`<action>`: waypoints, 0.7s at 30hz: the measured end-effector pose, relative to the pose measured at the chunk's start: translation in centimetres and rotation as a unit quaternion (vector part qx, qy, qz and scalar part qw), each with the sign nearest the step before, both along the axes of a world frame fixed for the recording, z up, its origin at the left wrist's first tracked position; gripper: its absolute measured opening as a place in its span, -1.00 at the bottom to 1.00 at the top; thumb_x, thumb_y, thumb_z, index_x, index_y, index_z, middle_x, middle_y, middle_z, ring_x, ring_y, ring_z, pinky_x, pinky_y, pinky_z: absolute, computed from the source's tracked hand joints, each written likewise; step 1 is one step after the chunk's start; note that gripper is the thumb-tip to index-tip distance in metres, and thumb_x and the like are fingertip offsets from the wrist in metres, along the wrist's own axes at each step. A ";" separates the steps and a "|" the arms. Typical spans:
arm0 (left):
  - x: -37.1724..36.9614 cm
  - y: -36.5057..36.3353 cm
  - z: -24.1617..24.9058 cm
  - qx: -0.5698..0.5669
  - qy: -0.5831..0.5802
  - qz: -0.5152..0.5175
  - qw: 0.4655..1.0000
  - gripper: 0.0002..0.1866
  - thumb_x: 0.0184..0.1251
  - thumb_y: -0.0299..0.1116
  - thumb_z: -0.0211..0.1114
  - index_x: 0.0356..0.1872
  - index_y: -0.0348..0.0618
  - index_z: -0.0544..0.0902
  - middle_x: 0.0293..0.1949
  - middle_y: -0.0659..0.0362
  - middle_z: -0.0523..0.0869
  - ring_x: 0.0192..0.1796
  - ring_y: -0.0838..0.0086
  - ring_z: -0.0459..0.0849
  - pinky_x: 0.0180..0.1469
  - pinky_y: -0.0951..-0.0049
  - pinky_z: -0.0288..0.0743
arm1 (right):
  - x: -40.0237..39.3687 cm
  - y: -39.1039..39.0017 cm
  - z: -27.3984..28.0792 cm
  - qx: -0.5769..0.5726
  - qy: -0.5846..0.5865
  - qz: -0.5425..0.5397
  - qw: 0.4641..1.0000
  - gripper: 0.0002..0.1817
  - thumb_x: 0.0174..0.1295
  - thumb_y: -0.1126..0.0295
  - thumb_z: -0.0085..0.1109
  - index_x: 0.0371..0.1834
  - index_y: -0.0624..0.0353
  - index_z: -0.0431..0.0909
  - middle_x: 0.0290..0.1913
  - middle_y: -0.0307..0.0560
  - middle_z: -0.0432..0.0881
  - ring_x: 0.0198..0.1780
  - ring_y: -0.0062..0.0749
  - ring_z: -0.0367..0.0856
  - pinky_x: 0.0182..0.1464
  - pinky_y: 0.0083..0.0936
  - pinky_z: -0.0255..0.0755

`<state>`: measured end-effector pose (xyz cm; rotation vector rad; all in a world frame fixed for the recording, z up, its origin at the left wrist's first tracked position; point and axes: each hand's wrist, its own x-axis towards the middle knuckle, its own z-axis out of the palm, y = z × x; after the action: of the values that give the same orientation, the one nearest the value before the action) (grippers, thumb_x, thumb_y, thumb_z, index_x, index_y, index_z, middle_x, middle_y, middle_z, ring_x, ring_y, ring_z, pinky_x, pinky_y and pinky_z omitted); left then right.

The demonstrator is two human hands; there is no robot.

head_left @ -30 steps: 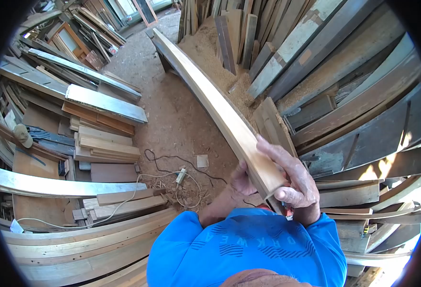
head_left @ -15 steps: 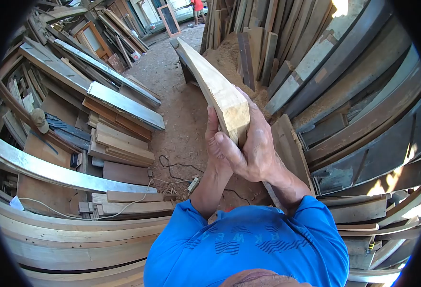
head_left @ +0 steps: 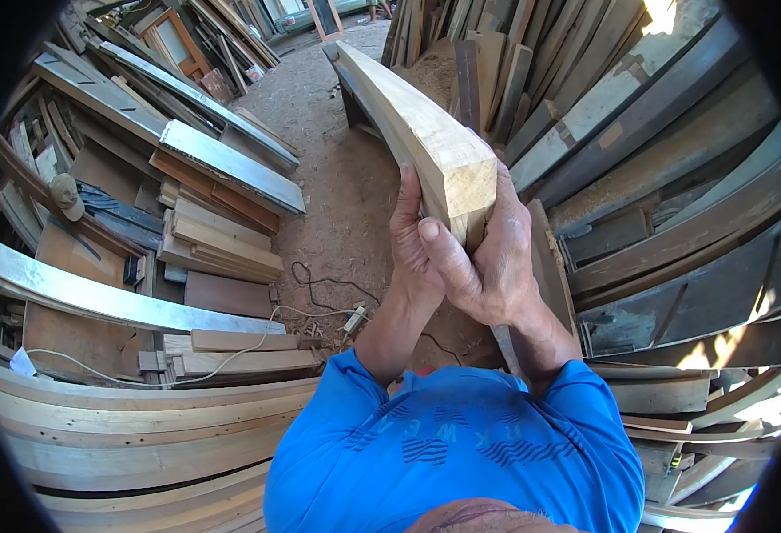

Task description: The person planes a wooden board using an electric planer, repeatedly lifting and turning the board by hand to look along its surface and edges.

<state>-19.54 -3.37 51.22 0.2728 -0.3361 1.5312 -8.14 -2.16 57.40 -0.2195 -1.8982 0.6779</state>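
A long, pale wooden beam (head_left: 426, 142) stretches away from me, its squared end raised close to my chest. My left hand (head_left: 415, 235) is closed around the beam's left side, thumb up along it. On the other side my right hand (head_left: 497, 262) grips the beam near the same end, its thumb crossing beneath the end face toward my left hand. The fingers under the wood are hidden. At its far end the beam meets a dark support (head_left: 355, 111) above the floor.
Stacked boards (head_left: 222, 244) lie on the left, with a cap (head_left: 67, 197) among them. A cord with a white socket block (head_left: 355, 320) runs over the dirt floor. Many planks (head_left: 586, 115) lean on the right. A wooden-framed panel (head_left: 324, 18) stands far back.
The beam's near end has shifted right and slightly upward in view, with both hands still gripping it. The camera view has tilted a little downward.
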 end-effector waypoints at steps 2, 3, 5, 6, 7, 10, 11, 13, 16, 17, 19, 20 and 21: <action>0.1 -0.2 -0.2 0.012 0.013 0.004 1.000 -0.37 0.56 0.10 0.19 0.49 0.00 0.40 0.32 0.04 0.62 0.36 0.17 0.63 0.44 -0.04 0.51 | 0.0 0.0 -0.6 -0.002 0.005 0.000 1.000 -0.11 0.26 0.26 0.31 0.51 0.62 0.12 0.30 0.56 0.45 0.34 0.30 0.48 0.40 0.03 0.33; 0.2 -0.2 -0.4 0.023 0.026 0.014 0.999 -0.37 0.56 0.10 0.20 0.49 -0.01 0.40 0.32 0.04 0.62 0.35 0.16 0.63 0.44 -0.04 0.51 | 0.1 0.0 -1.0 -0.006 0.007 -0.003 1.000 -0.09 0.25 0.23 0.32 0.52 0.60 0.12 0.32 0.55 0.44 0.34 0.30 0.48 0.41 0.03 0.32; 0.5 -0.4 -1.8 0.033 0.058 0.049 0.997 -0.35 0.55 0.10 0.20 0.48 -0.04 0.40 0.31 0.02 0.63 0.34 0.14 0.64 0.43 -0.07 0.52 | 0.5 -0.1 -2.0 -0.015 0.013 -0.006 1.000 -0.07 0.24 0.19 0.34 0.54 0.56 0.13 0.34 0.53 0.43 0.34 0.29 0.47 0.43 0.03 0.30; 0.8 -0.4 -2.5 0.022 0.066 0.061 0.996 -0.34 0.55 0.11 0.21 0.47 -0.07 0.40 0.31 0.01 0.63 0.34 0.14 0.64 0.41 -0.08 0.53 | 1.1 -0.1 -2.6 -0.015 -0.016 0.000 1.000 -0.05 0.24 0.14 0.35 0.55 0.53 0.13 0.37 0.49 0.42 0.37 0.27 0.46 0.46 0.02 0.27; 1.2 -0.4 -3.3 -0.017 0.056 0.060 0.996 -0.33 0.54 0.11 0.22 0.47 -0.10 0.40 0.30 0.00 0.64 0.32 0.13 0.66 0.39 -0.09 0.55 | 2.4 0.1 -3.3 -0.014 -0.045 0.007 0.999 -0.02 0.23 0.10 0.35 0.56 0.50 0.13 0.41 0.46 0.40 0.39 0.25 0.44 0.48 0.00 0.25; 2.7 -0.3 -8.1 -0.033 0.026 0.007 0.999 -0.29 0.47 0.11 0.31 0.42 -0.19 0.43 0.24 -0.06 0.67 0.22 0.13 0.73 0.26 -0.03 0.67 | 7.7 2.6 -7.3 -0.123 -0.120 0.109 0.979 0.06 0.23 -0.08 0.35 0.61 0.43 0.10 0.53 0.31 0.32 0.51 0.12 0.33 0.56 -0.05 0.13; 3.5 -0.7 -10.4 -0.029 0.042 -0.007 0.999 -0.29 0.45 0.11 0.33 0.41 -0.19 0.44 0.23 -0.06 0.68 0.20 0.14 0.75 0.24 0.00 0.69 | 9.3 3.0 -10.8 -0.238 -0.052 0.137 0.960 0.06 0.26 -0.12 0.31 0.62 0.39 0.08 0.58 0.29 0.27 0.59 0.08 0.24 0.58 -0.06 0.09; 4.9 -2.1 -17.2 -0.216 0.095 0.030 0.971 -0.26 0.38 0.08 0.43 0.40 -0.19 0.45 0.22 -0.01 0.69 0.20 0.17 0.74 0.26 0.02 0.66 | 14.2 3.7 -16.4 -0.341 -0.124 -0.031 0.931 -0.09 0.38 0.01 0.26 0.63 0.30 0.10 0.57 0.34 0.26 0.60 0.14 0.22 0.59 -0.03 0.10; 7.4 -4.6 -23.1 -0.380 0.212 0.040 0.900 -0.26 0.35 0.03 0.48 0.40 -0.19 0.46 0.22 0.04 0.68 0.22 0.23 0.70 0.28 0.06 0.62 | 24.4 4.7 -28.7 -0.334 -0.415 -0.311 0.787 -0.07 0.29 0.03 0.29 0.60 0.34 0.13 0.46 0.50 0.37 0.52 0.30 0.32 0.55 -0.05 0.20; 7.9 -5.7 -24.5 -0.396 0.246 0.025 0.884 -0.27 0.34 0.00 0.50 0.39 -0.19 0.46 0.21 0.07 0.68 0.23 0.25 0.69 0.29 0.08 0.61 | 27.4 3.5 -31.4 -0.363 -0.440 -0.346 0.745 -0.06 0.25 0.01 0.32 0.56 0.37 0.17 0.39 0.50 0.45 0.45 0.29 0.40 0.50 -0.04 0.26; 10.1 -7.7 -27.7 -0.433 0.309 0.023 0.847 -0.29 0.34 -0.06 0.52 0.39 -0.19 0.47 0.21 0.10 0.68 0.23 0.29 0.67 0.29 0.13 0.58 | 32.7 0.8 -36.9 -0.417 -0.474 -0.358 0.688 -0.08 0.19 -0.01 0.36 0.47 0.40 0.27 0.26 0.49 0.56 0.33 0.29 0.53 0.40 -0.03 0.37; 11.4 -8.5 -29.5 -0.451 0.340 0.035 0.825 -0.30 0.34 -0.09 0.52 0.39 -0.19 0.47 0.21 0.11 0.67 0.23 0.31 0.66 0.29 0.15 0.57 | 34.9 -0.5 -39.8 -0.444 -0.481 -0.339 0.676 -0.12 0.17 -0.01 0.37 0.42 0.40 0.32 0.20 0.48 0.61 0.27 0.29 0.58 0.35 -0.03 0.42; 12.9 -9.5 -31.3 -0.470 0.370 0.045 0.800 -0.31 0.35 -0.12 0.53 0.38 -0.20 0.47 0.21 0.13 0.67 0.24 0.33 0.65 0.29 0.18 0.57 | 36.4 -1.8 -41.8 -0.472 -0.488 -0.318 0.662 -0.15 0.16 -0.01 0.39 0.37 0.40 0.38 0.14 0.46 0.65 0.21 0.29 0.63 0.31 -0.03 0.47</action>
<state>-6.67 -12.90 19.94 0.0696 1.0630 1.3836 28.29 -3.92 15.63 -2.1915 -1.9407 1.0923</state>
